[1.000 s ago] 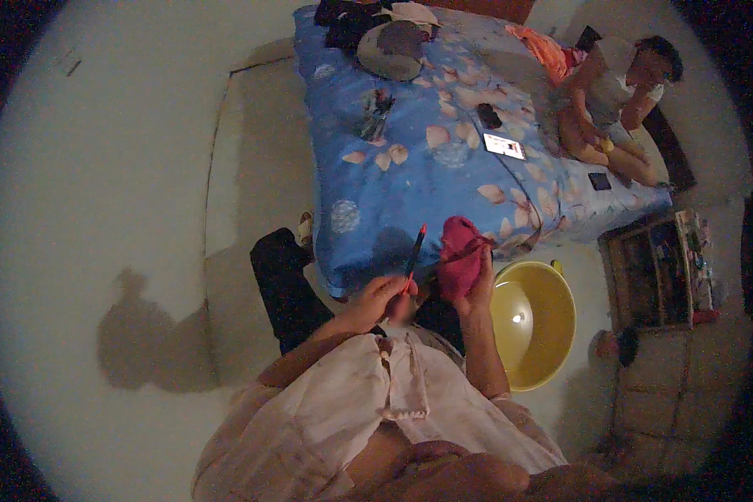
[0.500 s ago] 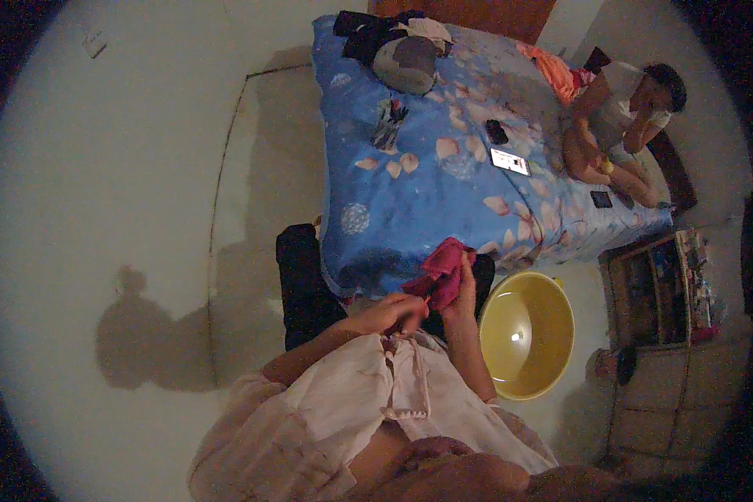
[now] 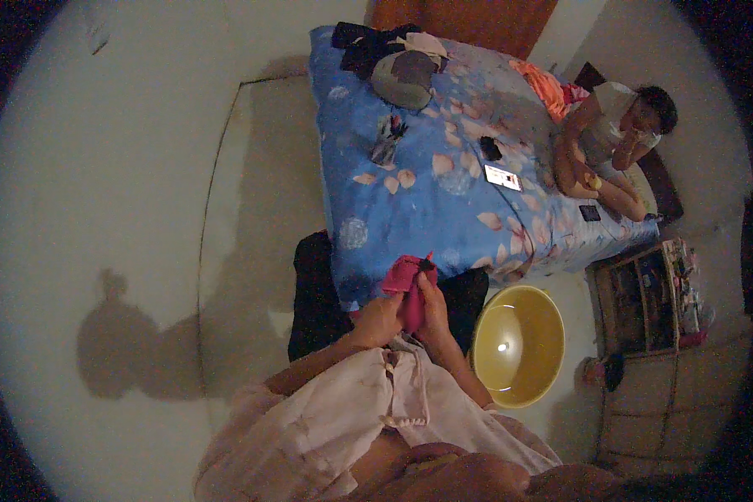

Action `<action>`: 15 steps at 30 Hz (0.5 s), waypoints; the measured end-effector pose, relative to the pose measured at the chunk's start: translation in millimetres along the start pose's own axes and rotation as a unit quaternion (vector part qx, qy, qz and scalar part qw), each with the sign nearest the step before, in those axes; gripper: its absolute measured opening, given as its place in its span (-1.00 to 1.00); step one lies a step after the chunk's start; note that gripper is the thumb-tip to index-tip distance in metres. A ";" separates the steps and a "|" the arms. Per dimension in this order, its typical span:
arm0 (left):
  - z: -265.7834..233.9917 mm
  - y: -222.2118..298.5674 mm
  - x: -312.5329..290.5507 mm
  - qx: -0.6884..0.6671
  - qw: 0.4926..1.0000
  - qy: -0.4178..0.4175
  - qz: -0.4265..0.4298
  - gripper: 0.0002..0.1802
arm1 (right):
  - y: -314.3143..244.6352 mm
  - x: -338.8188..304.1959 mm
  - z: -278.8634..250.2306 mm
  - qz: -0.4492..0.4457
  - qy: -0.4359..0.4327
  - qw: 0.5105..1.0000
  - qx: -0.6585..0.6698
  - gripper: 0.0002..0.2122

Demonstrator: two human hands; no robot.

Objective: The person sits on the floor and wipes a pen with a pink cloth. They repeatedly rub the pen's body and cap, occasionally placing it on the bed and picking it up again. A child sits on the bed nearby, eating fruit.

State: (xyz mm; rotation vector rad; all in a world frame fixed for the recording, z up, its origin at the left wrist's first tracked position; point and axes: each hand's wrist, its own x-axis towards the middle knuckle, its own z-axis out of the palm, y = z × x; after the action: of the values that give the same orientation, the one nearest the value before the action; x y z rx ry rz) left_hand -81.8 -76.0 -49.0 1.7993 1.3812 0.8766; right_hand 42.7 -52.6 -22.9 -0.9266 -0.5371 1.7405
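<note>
Gripping pink cloth (image 3: 400,274) w/ pen (image 3: 426,264) mostly hidden.

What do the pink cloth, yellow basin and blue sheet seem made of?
Cloth: soft, apparently matte fabric, since it folds and bunches; fibre unclear.
Basin: probably smooth, glossy plastic, judging by its even colour and bright highlight, though coated metal is possible.
Sheet: printed fabric, perhaps slightly shiny; it drapes over the bed edge.
</note>
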 end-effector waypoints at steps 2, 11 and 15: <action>-3.4 6.3 1.4 0.030 0.999 -0.041 -0.005 -0.72 | -3.0 4.0 -7.0 0.012 0.008 0.999 0.030 -0.65; -43.7 11.1 9.1 -0.141 0.968 -0.207 -0.028 -0.73 | -34.5 30.9 -45.3 -0.024 -0.027 0.981 0.191 -0.60; -58.1 16.1 15.0 -0.190 0.973 -0.109 -0.069 -0.68 | -33.9 11.4 -38.4 0.050 -0.053 0.988 0.134 -0.49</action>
State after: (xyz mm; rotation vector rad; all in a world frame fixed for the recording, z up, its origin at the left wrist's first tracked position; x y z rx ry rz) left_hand -119.4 -57.4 -3.2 1.4416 1.0975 0.7831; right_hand 91.3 -33.0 -25.0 -0.6839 -0.3171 1.9061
